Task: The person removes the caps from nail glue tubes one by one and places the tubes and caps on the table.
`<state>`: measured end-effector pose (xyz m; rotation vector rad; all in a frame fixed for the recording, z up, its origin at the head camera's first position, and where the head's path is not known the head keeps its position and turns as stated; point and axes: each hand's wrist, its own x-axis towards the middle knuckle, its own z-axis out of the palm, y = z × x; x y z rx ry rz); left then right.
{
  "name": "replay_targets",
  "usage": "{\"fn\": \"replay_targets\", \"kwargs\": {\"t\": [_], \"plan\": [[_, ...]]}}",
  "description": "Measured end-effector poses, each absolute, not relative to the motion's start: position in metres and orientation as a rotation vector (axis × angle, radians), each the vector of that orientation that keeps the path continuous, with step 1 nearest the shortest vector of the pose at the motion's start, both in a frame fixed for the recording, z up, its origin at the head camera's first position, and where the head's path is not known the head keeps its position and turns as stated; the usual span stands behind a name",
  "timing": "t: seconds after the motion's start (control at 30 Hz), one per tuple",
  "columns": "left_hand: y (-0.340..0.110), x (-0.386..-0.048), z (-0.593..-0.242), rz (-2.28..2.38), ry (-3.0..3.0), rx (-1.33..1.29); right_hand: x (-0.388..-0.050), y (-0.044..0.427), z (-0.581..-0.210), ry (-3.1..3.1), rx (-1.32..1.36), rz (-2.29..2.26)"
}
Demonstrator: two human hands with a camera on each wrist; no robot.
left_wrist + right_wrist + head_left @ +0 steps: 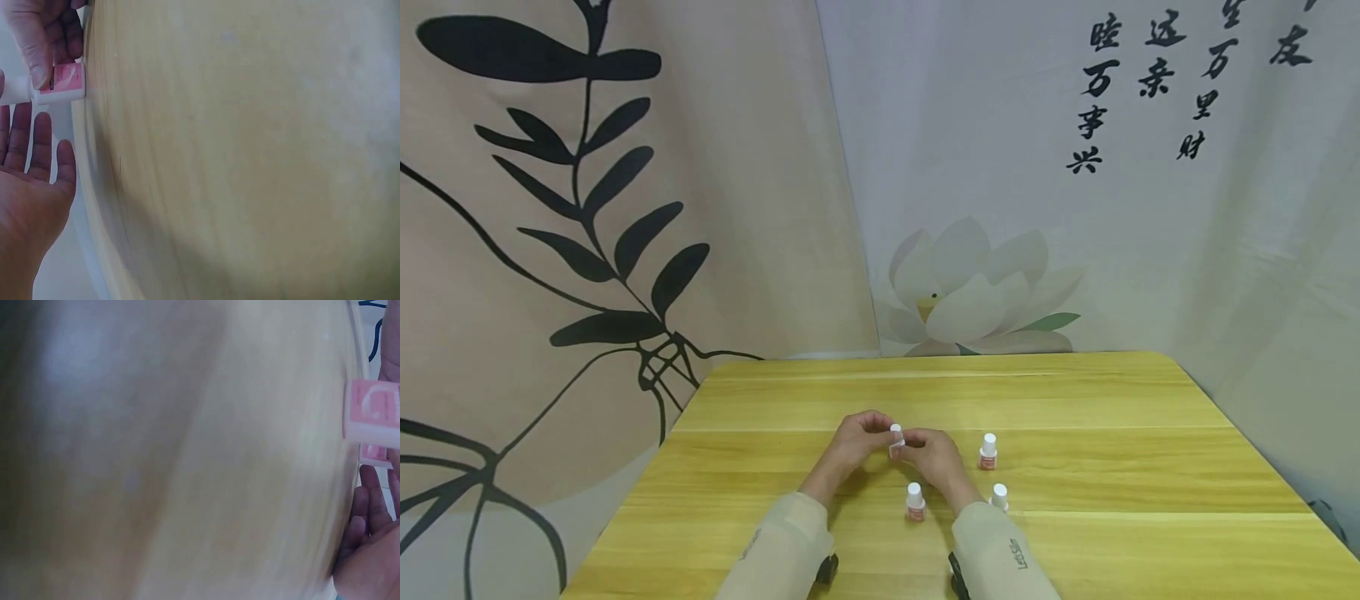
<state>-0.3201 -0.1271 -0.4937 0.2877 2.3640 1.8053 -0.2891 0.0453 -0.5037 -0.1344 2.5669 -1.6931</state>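
Over the middle of the table, both hands meet at a small white bottle (896, 442) with a pink label. My left hand (861, 437) pinches it around its white cap (15, 91); in the left wrist view, the other fingers of that hand (31, 187) are spread out. My right hand (934, 457) grips the bottle's body, its thumb (39, 72) pressed near the shoulder. Between the forearms stands a second bottle (915, 503), upright and capped, which looms close at the right wrist view's edge.
To the right of my right hand a capped bottle (988, 452) stands upright. Another bottle (999, 497) is partly hidden behind the right sleeve. The wooden table (1112, 467) reaches back to printed curtains (775, 208).
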Motion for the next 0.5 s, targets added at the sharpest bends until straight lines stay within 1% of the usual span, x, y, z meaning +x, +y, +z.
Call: {"fn": "replay_targets", "kwargs": {"t": [0.2, 0.33, 0.5], "plan": [[-0.123, -0.305, -0.473, 1.842, 2.339, 0.306, -0.290, 0.045, -0.504, 2.585, -0.145, -1.683], [-0.123, -0.299, -0.465, 1.832, 2.344, 0.329, -0.290, 0.045, -0.504, 2.581, -0.149, -1.691], [-0.126, -0.311, -0.482, 1.806, 2.333, 0.306, -0.290, 0.045, -0.503, 2.580, -0.151, -1.682]]}}
